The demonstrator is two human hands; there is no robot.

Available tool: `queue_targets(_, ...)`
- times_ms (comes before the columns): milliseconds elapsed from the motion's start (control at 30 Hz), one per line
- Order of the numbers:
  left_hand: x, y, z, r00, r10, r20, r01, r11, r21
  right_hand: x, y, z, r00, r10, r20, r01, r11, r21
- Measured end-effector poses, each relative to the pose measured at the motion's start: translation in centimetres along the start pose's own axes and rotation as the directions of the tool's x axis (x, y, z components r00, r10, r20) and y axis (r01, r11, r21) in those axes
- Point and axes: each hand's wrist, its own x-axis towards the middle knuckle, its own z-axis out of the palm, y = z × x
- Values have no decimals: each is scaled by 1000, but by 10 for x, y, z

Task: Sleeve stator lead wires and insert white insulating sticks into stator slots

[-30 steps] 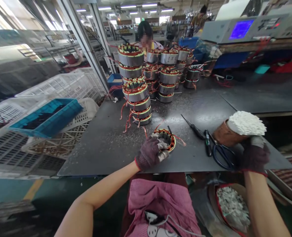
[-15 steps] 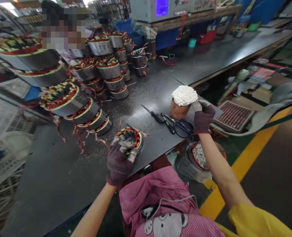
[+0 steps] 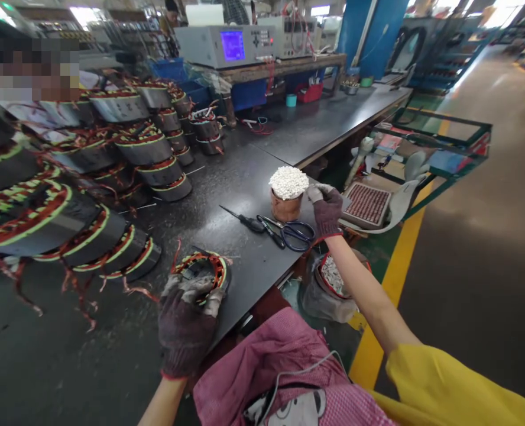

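My left hand [image 3: 189,316], in a dark work glove with pale fingertips, is closed on the near rim of a small motor stator [image 3: 223,273], a metal ring with red and orange lining and loose wire ends. The stator lies flat on the dark bench. My right hand [image 3: 326,204], gloved alike, is beside a brown cup [image 3: 286,207] heaped with thin white pieces [image 3: 289,181]. Its fingers are pinched together, and what they hold, if anything, is too small to make out. Scissors [image 3: 295,235] and a dark-handled pointed tool [image 3: 249,222] lie left of that hand.
Stacked stators [image 3: 85,228] fill the bench's left side, wires trailing. A person's blurred head and arm show behind them. Grey instruments [image 3: 227,46] stand on a wooden shelf at the back. Below the bench edge are a bag of white pieces [image 3: 333,275] and a boxed tray [image 3: 366,201].
The view has turned right and risen, so the bench things sit further left. My right hand has drawn slightly away from the cup. My left hand stays on the stator.
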Motion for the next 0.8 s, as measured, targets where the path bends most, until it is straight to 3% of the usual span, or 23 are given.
queue_targets(233, 1, 15, 0, 1000, 7, -26, -5, 997, 76, 0, 2, 7, 995, -45, -89, 41, 998, -44)
queue_targets(400, -4, 17, 4, 999, 7, -47, -3, 996, 92, 7, 4, 0, 968, 129, -218, -117, 991, 65)
queue_targets(467, -6, 19, 10, 997, -30, -64, 37, 993, 111, -6, -10, -8, 957, 44, -287, -40, 999, 19)
queue_targets(533, -8, 24, 15, 994, -73, -82, 84, 987, 140, -34, -32, -17, 965, -94, -243, 88, 995, -39)
queue_targets(600, -9, 29, 17, 992, -110, -60, 118, 981, 156, -71, -57, -26, 979, -204, -30, 204, 979, 4)
queue_targets(667, -10, 33, 15, 988, -153, 19, 148, 977, 150, -107, -80, -35, 909, -268, 320, 260, 963, 70)
queue_targets(700, -10, 33, 13, 983, -168, 69, 157, 977, 144, -123, -89, -39, 829, -223, 512, 201, 975, 98)
queue_targets(767, -11, 32, 9, 971, -192, 143, 173, 976, 133, -146, -98, -44, 579, -155, 801, 47, 986, 157)
queue_targets(800, -12, 31, 7, 966, -200, 163, 180, 975, 128, -155, -98, -46, 442, -156, 883, -35, 981, 191)
